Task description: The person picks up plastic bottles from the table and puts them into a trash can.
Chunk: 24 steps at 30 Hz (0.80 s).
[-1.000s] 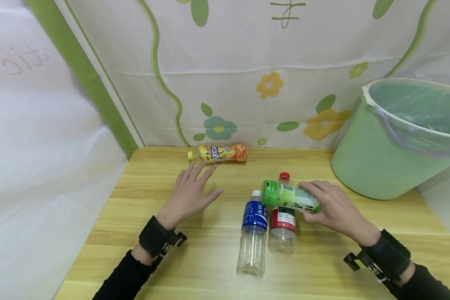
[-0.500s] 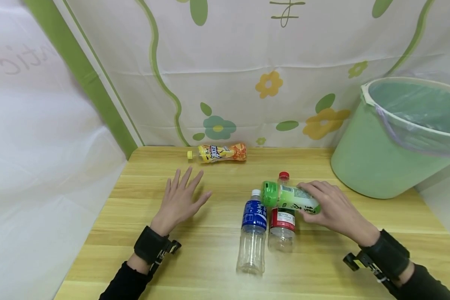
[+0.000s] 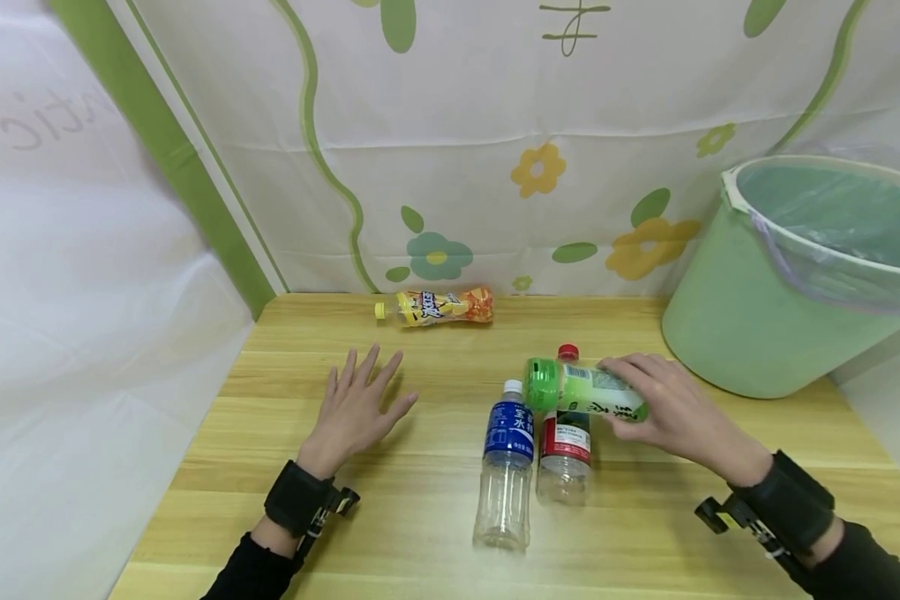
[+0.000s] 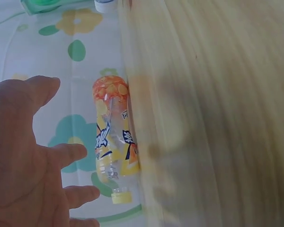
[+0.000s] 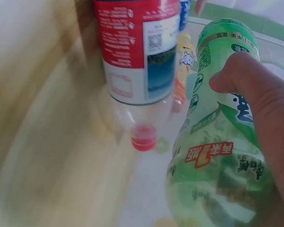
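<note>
Between the two hands, nearer the right one, the green bottle reaches across the red bottle, its free end beside the neck of the blue bottle; the right hand grasps it toward the other end, thumb and fingers curled round; the left hand is released, fingers spread, above or on the table, I cannot tell which. Likeliest trouble, I judge, is a knock: a low swing or dip of that free end could shove the red and blue bottles toward the left hand; the hold sits off-centre, so a weak grip might let the bottle droop or twist, and a hard squeeze might dent it; a wide sweep could bump the bin beyond the right hand. Counted in the head view: four bottles, one each of green, red, blue and orange, the orange bottle lying ahead of the left hand; one bin, with one liner; one table; two hands.
</note>
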Available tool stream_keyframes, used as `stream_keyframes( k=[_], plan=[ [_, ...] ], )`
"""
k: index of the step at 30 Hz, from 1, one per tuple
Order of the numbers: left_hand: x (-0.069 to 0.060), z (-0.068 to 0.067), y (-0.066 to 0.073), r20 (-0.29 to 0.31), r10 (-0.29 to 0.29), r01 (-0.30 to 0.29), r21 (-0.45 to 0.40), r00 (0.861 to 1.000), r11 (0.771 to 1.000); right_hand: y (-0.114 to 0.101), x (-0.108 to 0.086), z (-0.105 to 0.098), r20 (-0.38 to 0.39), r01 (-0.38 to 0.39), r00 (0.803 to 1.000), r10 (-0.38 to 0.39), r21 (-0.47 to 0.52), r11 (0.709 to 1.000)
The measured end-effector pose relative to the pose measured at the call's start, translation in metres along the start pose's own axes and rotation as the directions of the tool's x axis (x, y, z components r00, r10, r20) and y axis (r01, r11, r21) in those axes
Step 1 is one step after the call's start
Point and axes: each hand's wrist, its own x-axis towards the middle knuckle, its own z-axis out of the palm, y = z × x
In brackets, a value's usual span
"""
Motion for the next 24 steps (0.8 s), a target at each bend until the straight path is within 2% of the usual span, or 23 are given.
stream_keyframes(
  k=[6,11,17,24],
  plan=[
    [-0.001,0.001,-0.001,0.01,-0.008,0.008,-0.011,1.0,1.0,0.007,0.006,-0.015,-0.036,0.057,0.998,-0.057,-0.001,0.998],
    [-0.002,0.0,-0.001,0.002,-0.003,0.003,-0.002,1.0,1.0,0.015,0.013,-0.039,-0.059,0.081,0.995,-0.083,-0.03,0.996],
    [-0.002,0.0,0.0,0.0,-0.006,0.006,0.008,1.0,1.0,0.026,0.028,-0.082,-0.132,0.112,0.983,-0.13,-0.132,0.985],
    [-0.003,0.001,-0.001,-0.003,0.001,-0.001,0.006,1.0,1.0,0.041,0.042,-0.142,-0.136,0.026,0.989,-0.06,-0.241,0.97]
  ],
)
